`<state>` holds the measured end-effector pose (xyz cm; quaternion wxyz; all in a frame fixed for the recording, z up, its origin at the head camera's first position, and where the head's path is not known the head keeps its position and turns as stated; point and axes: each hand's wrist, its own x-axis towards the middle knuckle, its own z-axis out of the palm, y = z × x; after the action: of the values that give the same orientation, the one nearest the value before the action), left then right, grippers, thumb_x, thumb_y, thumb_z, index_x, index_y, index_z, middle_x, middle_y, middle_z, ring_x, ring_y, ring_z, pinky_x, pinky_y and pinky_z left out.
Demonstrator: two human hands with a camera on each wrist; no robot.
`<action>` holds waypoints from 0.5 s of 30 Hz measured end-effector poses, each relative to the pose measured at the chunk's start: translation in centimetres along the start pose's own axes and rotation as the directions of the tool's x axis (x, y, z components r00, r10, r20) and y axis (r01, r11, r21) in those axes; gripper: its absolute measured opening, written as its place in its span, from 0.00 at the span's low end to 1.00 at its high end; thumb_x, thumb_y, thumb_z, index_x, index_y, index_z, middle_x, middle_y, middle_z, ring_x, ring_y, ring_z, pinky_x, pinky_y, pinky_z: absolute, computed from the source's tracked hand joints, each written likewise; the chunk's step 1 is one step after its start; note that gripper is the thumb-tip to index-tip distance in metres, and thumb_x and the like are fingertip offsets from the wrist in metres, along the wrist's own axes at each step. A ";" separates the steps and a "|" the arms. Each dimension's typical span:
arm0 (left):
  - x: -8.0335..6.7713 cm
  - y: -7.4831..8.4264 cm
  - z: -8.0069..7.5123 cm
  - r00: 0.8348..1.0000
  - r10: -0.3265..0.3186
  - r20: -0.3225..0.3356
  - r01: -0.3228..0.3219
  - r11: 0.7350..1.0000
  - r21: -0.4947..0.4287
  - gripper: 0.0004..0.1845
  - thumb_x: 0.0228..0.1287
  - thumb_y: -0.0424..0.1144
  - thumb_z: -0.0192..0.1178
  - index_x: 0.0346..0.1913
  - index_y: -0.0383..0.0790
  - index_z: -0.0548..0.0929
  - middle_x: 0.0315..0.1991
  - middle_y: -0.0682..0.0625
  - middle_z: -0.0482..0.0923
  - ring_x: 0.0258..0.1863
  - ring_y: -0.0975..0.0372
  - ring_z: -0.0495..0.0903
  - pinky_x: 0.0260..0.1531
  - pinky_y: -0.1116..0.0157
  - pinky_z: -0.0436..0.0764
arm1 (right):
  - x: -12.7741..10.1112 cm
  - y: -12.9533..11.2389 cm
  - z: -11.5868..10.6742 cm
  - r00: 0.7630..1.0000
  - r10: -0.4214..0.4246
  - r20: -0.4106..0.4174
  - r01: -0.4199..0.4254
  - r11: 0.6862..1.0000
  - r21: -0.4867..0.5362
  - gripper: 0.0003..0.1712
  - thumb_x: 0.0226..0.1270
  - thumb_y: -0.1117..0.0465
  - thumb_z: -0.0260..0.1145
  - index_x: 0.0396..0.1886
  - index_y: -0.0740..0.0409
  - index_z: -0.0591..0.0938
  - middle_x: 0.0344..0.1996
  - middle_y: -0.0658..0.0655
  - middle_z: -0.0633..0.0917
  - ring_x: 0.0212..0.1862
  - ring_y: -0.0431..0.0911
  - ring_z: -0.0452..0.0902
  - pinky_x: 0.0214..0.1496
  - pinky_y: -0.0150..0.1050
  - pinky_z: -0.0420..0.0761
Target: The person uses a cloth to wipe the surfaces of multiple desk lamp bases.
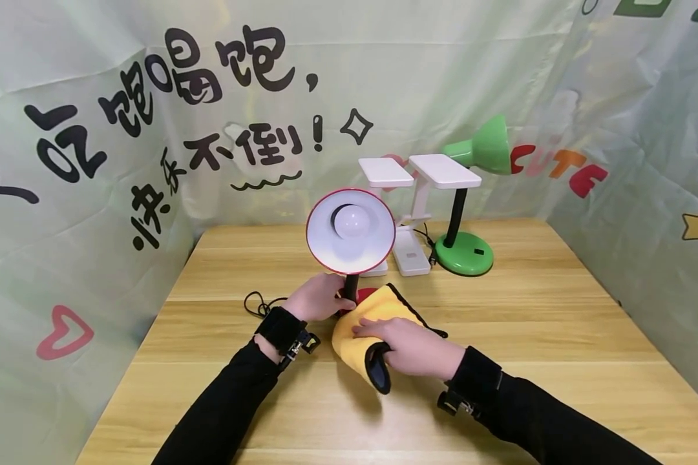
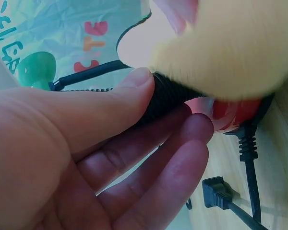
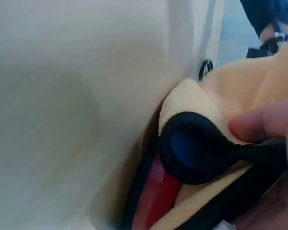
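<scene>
A wooden table [image 1: 529,336] carries a red desk lamp [image 1: 351,234] at centre, a yellow cloth [image 1: 365,323] beside it, and white lamps [image 1: 410,194] and a green lamp [image 1: 471,194] at upper right.

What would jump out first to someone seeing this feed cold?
The red lamp at the table's centre, its white shade and bulb tipped toward the camera. The left hand grips its black stem, while the right hand presses a yellow cloth over its base. Behind stand a green lamp and two white lamps.
</scene>
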<state>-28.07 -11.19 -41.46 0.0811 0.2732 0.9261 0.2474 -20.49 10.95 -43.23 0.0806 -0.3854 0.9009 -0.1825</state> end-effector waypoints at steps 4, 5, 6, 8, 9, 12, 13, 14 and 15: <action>0.0 0.1 0.1 1.000 -0.015 -0.003 0.015 1.000 0.007 0.13 0.68 0.44 0.68 0.49 0.43 0.80 0.43 0.49 0.86 0.40 0.60 0.82 0.43 0.63 0.81 | -1.2 1.1 -1.0 0.999 0.030 0.029 -0.031 0.999 0.036 0.40 0.53 0.79 0.56 0.68 0.52 0.78 0.67 0.55 0.79 0.68 0.51 0.75 0.67 0.52 0.76; -0.1 0.1 0.1 1.000 -0.018 -0.003 0.018 1.000 0.009 0.13 0.68 0.44 0.68 0.49 0.43 0.80 0.43 0.49 0.86 0.40 0.61 0.82 0.43 0.63 0.81 | -1.5 1.4 -1.3 0.999 0.033 0.031 -0.034 0.999 0.035 0.40 0.53 0.79 0.56 0.67 0.53 0.78 0.66 0.55 0.80 0.69 0.52 0.75 0.67 0.52 0.76; -0.1 0.1 0.1 1.000 -0.019 -0.003 0.019 1.000 0.012 0.13 0.67 0.45 0.68 0.48 0.43 0.80 0.42 0.50 0.86 0.39 0.61 0.82 0.42 0.63 0.80 | -1.7 1.6 -1.6 0.999 0.036 0.031 -0.037 0.999 0.030 0.40 0.53 0.80 0.56 0.67 0.54 0.79 0.65 0.55 0.81 0.69 0.52 0.75 0.67 0.52 0.76; -0.2 0.2 0.0 1.000 -0.024 -0.002 0.024 1.000 0.011 0.12 0.68 0.45 0.68 0.47 0.43 0.81 0.41 0.50 0.86 0.36 0.61 0.81 0.40 0.63 0.79 | -1.8 2.2 -2.0 0.999 0.029 0.020 -0.029 1.000 0.011 0.39 0.52 0.81 0.57 0.66 0.56 0.79 0.64 0.56 0.82 0.68 0.54 0.76 0.67 0.53 0.76; -0.2 0.2 0.0 1.000 -0.025 -0.002 0.025 1.000 0.010 0.12 0.68 0.45 0.68 0.46 0.43 0.81 0.40 0.50 0.85 0.34 0.61 0.80 0.39 0.63 0.78 | -1.8 2.4 -2.1 1.000 0.021 0.008 -0.021 1.000 -0.005 0.39 0.51 0.81 0.58 0.65 0.57 0.79 0.63 0.56 0.83 0.66 0.54 0.77 0.66 0.53 0.77; -0.3 0.2 -0.1 1.000 -0.024 0.002 0.024 1.000 0.004 0.11 0.68 0.45 0.67 0.45 0.43 0.80 0.38 0.50 0.85 0.33 0.61 0.79 0.38 0.64 0.77 | -1.6 3.3 -2.3 0.999 -0.007 -0.038 0.004 0.998 -0.061 0.37 0.51 0.82 0.60 0.63 0.57 0.80 0.60 0.57 0.84 0.63 0.53 0.80 0.63 0.52 0.79; -0.3 0.2 -0.1 1.000 -0.024 0.003 0.024 1.000 0.000 0.11 0.68 0.45 0.67 0.45 0.43 0.80 0.38 0.50 0.85 0.33 0.61 0.79 0.38 0.64 0.77 | -1.4 3.6 -2.2 0.998 -0.019 -0.058 0.015 0.997 -0.078 0.35 0.51 0.82 0.61 0.61 0.57 0.81 0.58 0.57 0.85 0.61 0.52 0.81 0.62 0.51 0.80; -0.3 0.3 -0.1 1.000 -0.022 0.005 0.022 1.000 -0.004 0.11 0.68 0.44 0.67 0.46 0.43 0.80 0.39 0.50 0.85 0.33 0.61 0.79 0.38 0.64 0.77 | -1.2 3.9 -2.2 0.997 -0.021 -0.075 0.014 0.996 -0.091 0.34 0.52 0.81 0.62 0.60 0.56 0.81 0.57 0.55 0.85 0.60 0.51 0.82 0.61 0.49 0.81; -0.3 0.2 -0.1 1.000 -0.020 0.006 0.020 1.000 -0.005 0.11 0.68 0.44 0.67 0.46 0.44 0.80 0.39 0.50 0.85 0.33 0.61 0.79 0.38 0.64 0.77 | -0.9 4.2 -2.2 0.995 -0.027 -0.098 0.017 0.994 -0.104 0.33 0.52 0.81 0.62 0.58 0.56 0.82 0.55 0.55 0.86 0.58 0.50 0.83 0.60 0.48 0.81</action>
<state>-27.71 -11.23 -41.27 0.0871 0.2645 0.9279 0.2478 -23.27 14.89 -42.84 0.0139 -0.3893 0.9078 -0.1555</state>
